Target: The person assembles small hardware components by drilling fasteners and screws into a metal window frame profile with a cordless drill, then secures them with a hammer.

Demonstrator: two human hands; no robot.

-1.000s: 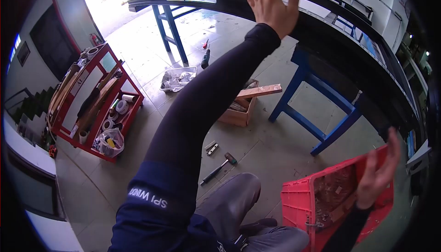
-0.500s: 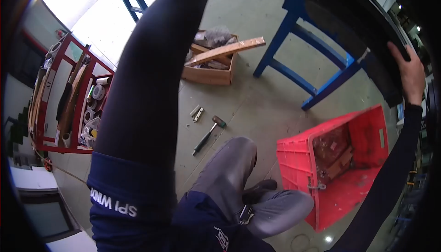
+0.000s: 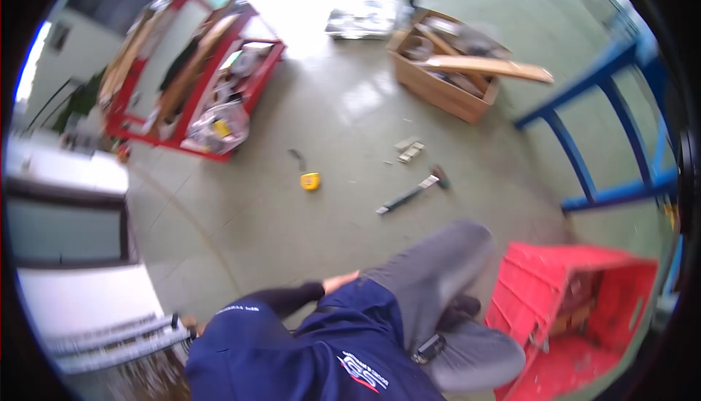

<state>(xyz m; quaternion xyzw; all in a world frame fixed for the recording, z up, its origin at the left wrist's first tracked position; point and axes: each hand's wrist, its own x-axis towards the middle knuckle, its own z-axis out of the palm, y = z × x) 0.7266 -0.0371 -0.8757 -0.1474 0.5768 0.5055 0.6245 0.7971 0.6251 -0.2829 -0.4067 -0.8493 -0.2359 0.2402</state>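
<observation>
My left hand (image 3: 342, 281) is down at my left hip, against the grey trousers (image 3: 431, 262) and the hem of my navy shirt (image 3: 292, 357); its fingers are hidden. My right hand is out of view. On the floor ahead of my knee lies a hammer (image 3: 407, 198) with a dark handle. Beyond it are small pale metal pieces (image 3: 412, 153). A yellow tape measure (image 3: 310, 181) rests further left. The red plastic crate (image 3: 522, 288) stands on its side by my right knee, with brownish scraps inside.
A cardboard box (image 3: 445, 98) holds wood strips and plastic, one plank (image 3: 504, 70) jutting out. Blue trestle legs (image 3: 569, 153) stand at the right. On the left is a red rack (image 3: 244, 98) with boards, rolls and a plastic bag (image 3: 219, 129). A hose or cable (image 3: 186, 215) crosses the floor.
My view has swung left. My left arm, raised across the view before, is now lowered to my hip. My right hand, earlier on a dark bar at upper right, has left the view.
</observation>
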